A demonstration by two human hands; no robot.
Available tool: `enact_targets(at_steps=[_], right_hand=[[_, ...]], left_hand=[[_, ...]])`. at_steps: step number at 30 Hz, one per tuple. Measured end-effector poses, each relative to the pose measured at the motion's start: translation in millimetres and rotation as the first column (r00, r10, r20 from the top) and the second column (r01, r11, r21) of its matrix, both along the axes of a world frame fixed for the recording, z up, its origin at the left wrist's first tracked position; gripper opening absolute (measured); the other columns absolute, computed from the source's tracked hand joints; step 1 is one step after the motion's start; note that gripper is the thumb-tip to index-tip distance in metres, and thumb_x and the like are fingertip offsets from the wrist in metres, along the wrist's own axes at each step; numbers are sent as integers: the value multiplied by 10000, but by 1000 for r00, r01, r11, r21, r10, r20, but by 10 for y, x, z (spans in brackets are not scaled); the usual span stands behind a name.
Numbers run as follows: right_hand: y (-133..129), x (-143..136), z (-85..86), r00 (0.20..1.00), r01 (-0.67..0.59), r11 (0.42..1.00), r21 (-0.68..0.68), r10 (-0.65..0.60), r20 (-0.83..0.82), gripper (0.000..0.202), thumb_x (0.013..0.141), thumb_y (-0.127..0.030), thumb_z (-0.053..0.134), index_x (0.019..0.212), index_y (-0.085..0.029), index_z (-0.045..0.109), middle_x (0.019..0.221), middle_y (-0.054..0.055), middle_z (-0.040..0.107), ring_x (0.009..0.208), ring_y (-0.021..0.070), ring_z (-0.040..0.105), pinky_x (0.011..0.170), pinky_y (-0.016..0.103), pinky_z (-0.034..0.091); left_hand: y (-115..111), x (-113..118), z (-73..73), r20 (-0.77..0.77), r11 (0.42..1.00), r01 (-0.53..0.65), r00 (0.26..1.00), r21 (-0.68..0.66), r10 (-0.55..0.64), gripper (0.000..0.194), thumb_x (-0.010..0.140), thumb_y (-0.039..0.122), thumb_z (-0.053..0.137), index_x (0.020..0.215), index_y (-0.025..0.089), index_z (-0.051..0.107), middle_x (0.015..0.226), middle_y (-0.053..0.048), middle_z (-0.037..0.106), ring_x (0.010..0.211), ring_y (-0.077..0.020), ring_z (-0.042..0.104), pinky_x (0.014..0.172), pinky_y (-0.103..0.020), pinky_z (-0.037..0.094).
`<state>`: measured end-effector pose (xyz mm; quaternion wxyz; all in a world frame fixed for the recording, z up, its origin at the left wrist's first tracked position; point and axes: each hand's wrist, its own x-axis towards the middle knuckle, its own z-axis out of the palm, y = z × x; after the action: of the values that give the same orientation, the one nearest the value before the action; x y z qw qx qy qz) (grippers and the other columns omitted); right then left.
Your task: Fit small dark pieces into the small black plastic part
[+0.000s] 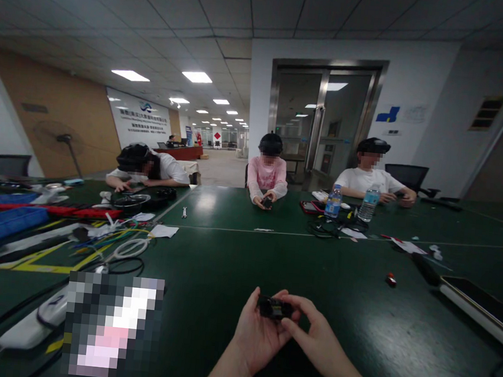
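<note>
A small black boxy part (274, 308) with a pale glint on top sits between both my hands, low over the dark green table (227, 257). My left hand (258, 331) cups it from below and the left, palm up. My right hand (315, 334) pinches its right end with thumb and fingers. Most of the part is hidden by my fingers.
Three people sit across the table, each bent over small items. Two water bottles (333, 201) stand at the far middle. A blue tray (1, 224), red tools and tangled cables (125, 247) fill the left. A white power strip (34, 324) lies near left, a long flat bar (480, 305) right.
</note>
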<state>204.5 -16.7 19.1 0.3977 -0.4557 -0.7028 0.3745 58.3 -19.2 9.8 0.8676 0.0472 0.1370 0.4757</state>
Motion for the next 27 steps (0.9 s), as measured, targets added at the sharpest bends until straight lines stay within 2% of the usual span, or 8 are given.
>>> enact_targets(at_steps=[6,15,21,27], right_hand=[[-46,-22,28,999,-49,997,64,48,18,351,713,-185,609,1050,-280,634,1177,50,587,1156,256,486,1020,441,346],[-38,-34,51,997,-83,996,42,82,3,222,761,-213,579,960,-262,664,1126,60,602,1091,245,522,928,400,424],[-32,-54,46,996,-78,997,29,79,-44,214,758,-204,577,946,-256,665,1069,49,623,1050,232,549,912,377,431],[-42,-53,78,995,-86,996,5,86,-41,246,747,-190,573,969,-265,646,1047,29,637,1041,232,555,938,379,411]], left_hand=[[7,26,2,-25,1000,10,1000,-6,-10,524,896,522,347,1082,66,527,937,-163,635,863,-257,635,657,-294,488],[-31,32,52,-45,998,-27,999,-53,25,511,900,508,336,933,55,571,835,-168,654,816,-239,643,637,-264,497],[3,26,-23,-52,1000,1,999,5,-1,472,884,500,388,1037,92,567,840,-121,658,775,-224,642,653,-270,465],[15,27,-61,-54,1000,-10,998,10,10,551,878,562,368,1103,87,534,914,-147,640,816,-233,636,668,-271,472]])
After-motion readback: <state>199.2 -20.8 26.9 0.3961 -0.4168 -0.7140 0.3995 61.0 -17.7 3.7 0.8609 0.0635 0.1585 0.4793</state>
